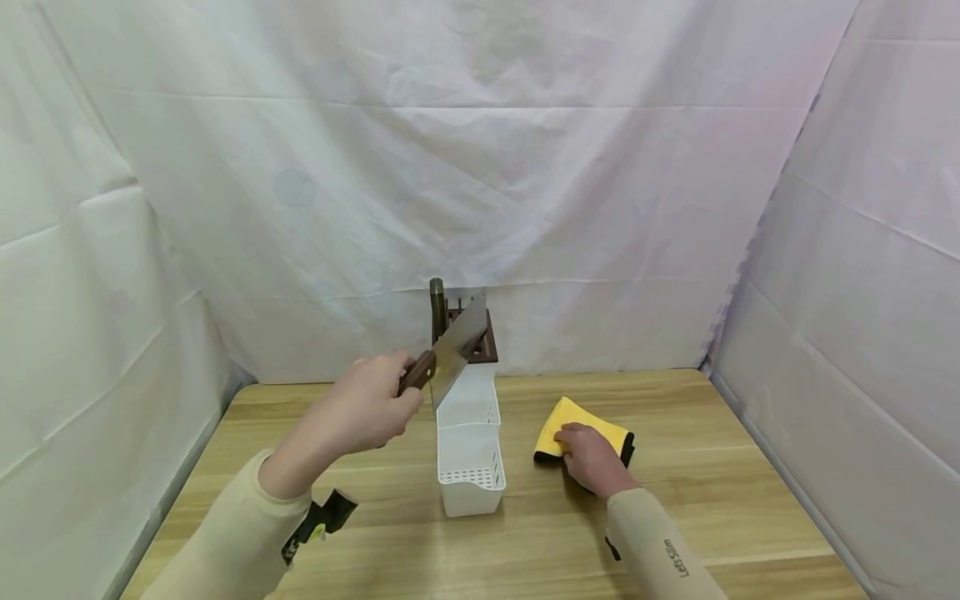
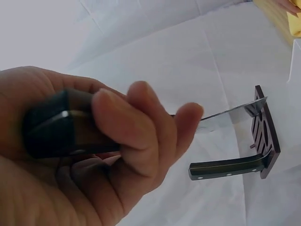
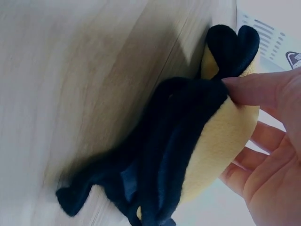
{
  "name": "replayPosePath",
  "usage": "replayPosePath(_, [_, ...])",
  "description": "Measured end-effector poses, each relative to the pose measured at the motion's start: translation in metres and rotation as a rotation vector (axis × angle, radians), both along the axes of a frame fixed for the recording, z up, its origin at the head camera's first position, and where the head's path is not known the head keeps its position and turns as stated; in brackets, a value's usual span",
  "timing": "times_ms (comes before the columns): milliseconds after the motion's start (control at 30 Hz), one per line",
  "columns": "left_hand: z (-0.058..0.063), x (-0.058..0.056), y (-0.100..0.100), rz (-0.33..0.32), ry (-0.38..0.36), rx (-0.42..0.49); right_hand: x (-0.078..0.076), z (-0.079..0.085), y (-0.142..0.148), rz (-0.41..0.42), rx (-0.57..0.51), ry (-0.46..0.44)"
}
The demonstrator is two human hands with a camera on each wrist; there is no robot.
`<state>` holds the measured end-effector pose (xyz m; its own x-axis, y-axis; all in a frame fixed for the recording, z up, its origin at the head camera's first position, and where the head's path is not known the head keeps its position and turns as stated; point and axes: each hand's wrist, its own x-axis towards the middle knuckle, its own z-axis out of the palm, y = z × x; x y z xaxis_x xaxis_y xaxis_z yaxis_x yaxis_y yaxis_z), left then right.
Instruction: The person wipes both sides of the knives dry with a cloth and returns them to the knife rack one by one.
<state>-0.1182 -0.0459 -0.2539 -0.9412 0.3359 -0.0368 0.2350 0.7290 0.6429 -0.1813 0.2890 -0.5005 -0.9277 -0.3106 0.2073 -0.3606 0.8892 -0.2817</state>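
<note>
My left hand grips a cleaver by its dark wooden handle, fingers curled round it in the left wrist view. The blade slants up and right, passing in front of a brown slotted knife rack in the head view. Whether blade and rack touch, I cannot tell. Another knife stands in that rack, its dark riveted handle sticking out. My right hand holds a folded yellow cloth with black edging on the table; in the right wrist view the thumb presses its black edge, with fingers on the yellow side.
A white plastic holder with perforated compartments extends from the rack toward the front, between the two hands. Beneath everything lies a wood-grain table. White sheeting hangs behind and on both sides.
</note>
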Motion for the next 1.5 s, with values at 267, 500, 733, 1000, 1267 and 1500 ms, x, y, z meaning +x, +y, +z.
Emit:
replayPosePath(267, [0.008, 0.005, -0.004, -0.02, 0.088, -0.027, 0.006, 0.011, -0.02, 0.024, -0.055, 0.04])
replayPosePath(500, [0.01, 0.007, -0.005, 0.007, 0.225, -0.013, 0.01, 0.029, -0.052, 0.049, -0.183, -0.007])
replayPosePath(733, [0.008, 0.011, -0.005, 0.036, 0.351, 0.041, 0.012, 0.036, -0.072, 0.08, -0.253, -0.147])
replayPosePath(1000, [0.007, 0.015, -0.004, 0.061, 0.398, 0.083, 0.011, 0.032, -0.082, 0.139, -0.259, -0.166])
replayPosePath(1267, [0.006, 0.016, -0.003, 0.047, 0.375, 0.113, 0.011, 0.031, -0.088, 0.134, -0.218, -0.117])
replayPosePath(1500, [0.001, 0.014, 0.001, -0.001, 0.48, 0.117, 0.012, 0.034, -0.088, 0.116, -0.227, -0.161])
